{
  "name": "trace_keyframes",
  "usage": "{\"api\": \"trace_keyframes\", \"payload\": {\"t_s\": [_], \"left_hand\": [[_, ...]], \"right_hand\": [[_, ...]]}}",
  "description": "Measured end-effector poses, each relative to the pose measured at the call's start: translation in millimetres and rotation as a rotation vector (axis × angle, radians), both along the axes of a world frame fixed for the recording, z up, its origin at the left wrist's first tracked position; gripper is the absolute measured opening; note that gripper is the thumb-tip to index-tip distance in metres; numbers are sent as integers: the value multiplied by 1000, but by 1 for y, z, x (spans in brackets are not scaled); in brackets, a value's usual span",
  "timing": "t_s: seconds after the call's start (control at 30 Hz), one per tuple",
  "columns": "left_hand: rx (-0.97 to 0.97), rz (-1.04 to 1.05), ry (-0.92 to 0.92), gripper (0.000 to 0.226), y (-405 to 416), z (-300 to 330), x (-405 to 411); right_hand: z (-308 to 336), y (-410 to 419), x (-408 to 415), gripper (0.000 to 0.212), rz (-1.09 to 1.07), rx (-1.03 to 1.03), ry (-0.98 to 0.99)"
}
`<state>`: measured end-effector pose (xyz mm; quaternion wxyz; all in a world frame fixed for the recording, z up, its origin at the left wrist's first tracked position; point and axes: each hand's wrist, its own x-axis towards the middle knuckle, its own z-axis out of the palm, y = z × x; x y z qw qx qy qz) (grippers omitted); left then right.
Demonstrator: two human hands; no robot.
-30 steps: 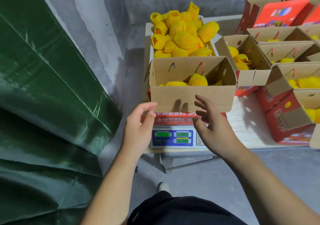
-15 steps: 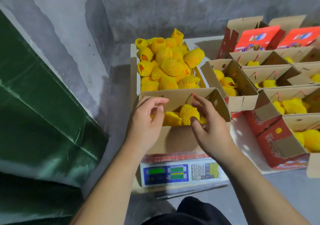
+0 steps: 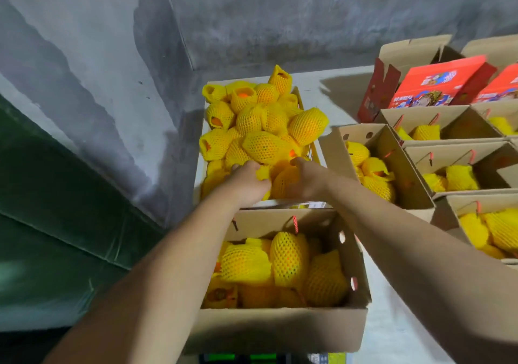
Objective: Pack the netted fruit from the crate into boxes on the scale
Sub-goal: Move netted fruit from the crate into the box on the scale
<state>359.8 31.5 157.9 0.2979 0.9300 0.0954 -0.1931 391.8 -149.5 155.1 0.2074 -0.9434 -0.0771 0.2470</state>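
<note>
The crate point(image 3: 314, 150) at the back is heaped with fruit in yellow foam netting point(image 3: 263, 128). In front of it an open cardboard box point(image 3: 280, 330) sits on the scale point(image 3: 246, 357), partly filled with netted fruit point(image 3: 286, 262). Both my arms reach over the box into the near end of the crate. My left hand point(image 3: 246, 181) curls around a netted fruit at the pile's front. My right hand point(image 3: 305, 178) grips another netted fruit point(image 3: 286, 180) beside it.
To the right, several open cardboard boxes point(image 3: 406, 173) hold netted fruit on a white table point(image 3: 392, 330). Red printed boxes point(image 3: 437, 83) stand at the back right. A grey concrete wall point(image 3: 252, 13) lies behind and a green tarp point(image 3: 42, 209) to the left.
Both hands have moved forward from the box's near rim, over the box, into the crate's fruit pile. The view has tilted down, so the scale's display is almost out of frame.
</note>
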Motion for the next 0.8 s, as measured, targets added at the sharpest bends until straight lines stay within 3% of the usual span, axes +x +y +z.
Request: {"api": "trace_keyframes", "payload": {"t_s": [0.07,0.13,0.27,0.37,0.47,0.57,0.7,0.8], "left_hand": [[138,1,138,68,-6,-14,15],[164,38,165,69,-11,-29,22],[151,87,81,59,-10,-45,21],[21,191,26,55,-6,-41,20],[-119,262,-175,65,-8,-27,14],[-438,333,-340,80,-13,0,-3],[-1066,521,-319,61,-26,33,-57],[-1204,487,-308,60,-9,38,-110]], "right_hand": [[-21,9,10,107,-9,-54,89],[-35,12,16,115,-39,-69,76],[-41,8,18,106,-65,7,1],[-32,8,14,96,-125,54,-75],[-15,7,5,82,-148,225,-214],[11,1,-16,85,-138,453,-279],[52,4,-67,73,-231,911,-257],[61,7,-116,63,-161,993,-240]]}}
